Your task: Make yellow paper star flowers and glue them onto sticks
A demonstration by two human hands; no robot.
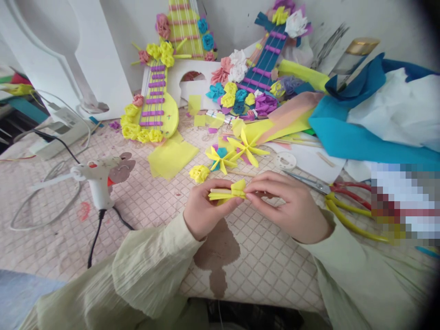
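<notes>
Between both hands, over the middle of the table, is a small folded yellow paper piece (238,187) with thin sticks or strips pointing left. My left hand (208,206) holds its left part between thumb and fingers. The fingertips of my right hand (288,204) pinch its right end. Just beyond the hands lie a yellow paper rose (199,173) and two yellow star-shaped paper flowers, one nearer (222,160) and one farther (248,147).
A white glue gun (98,181) with cables stands at the left. Scissors (319,185) with red and yellow handles lie at the right. Behind are a yellow paper guitar (168,114), a blue one (264,62), yellow sheets (172,157) and blue paper (343,123).
</notes>
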